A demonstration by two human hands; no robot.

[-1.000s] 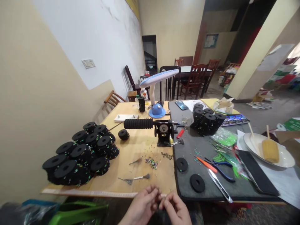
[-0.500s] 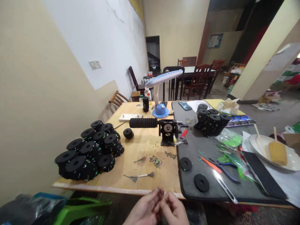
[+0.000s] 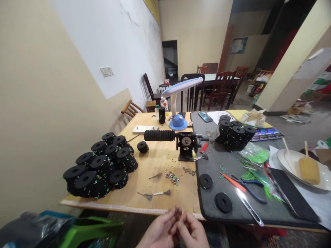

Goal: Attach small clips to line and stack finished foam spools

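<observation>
At the table's front edge my left hand (image 3: pixel 163 228) is turned palm up, its thumb and fingertips pinched together around something too small to make out. My right hand (image 3: pixel 191 230) is closed close beside it, fingertips bent in towards the left palm; whatever it grips is hidden. Beyond them lie small multicoloured beads (image 3: pixel 172 178), a cluster of dark little pieces (image 3: pixel 189 171) and thin dark-bristled strands (image 3: pixel 154 194). Farther back stands a black winding device (image 3: pixel 186 146) with a ribbed black foam roll (image 3: pixel 159 135) on its shaft.
Stacks of black foam spools (image 3: pixel 89 182) with coloured bits crowd the left; more spools (image 3: pixel 234 134) stand back right. On the grey mat (image 3: pixel 209 158) are foam discs (image 3: pixel 223 202), pliers (image 3: pixel 252 189), tweezers (image 3: pixel 249 206) and a black phone-like slab (image 3: pixel 291 193). A blue lamp (image 3: pixel 178 122) stands behind.
The view has shifted very slightly, so the table things sit a little farther right. Both hands keep nearly the same pose; nothing else has visibly moved.
</observation>
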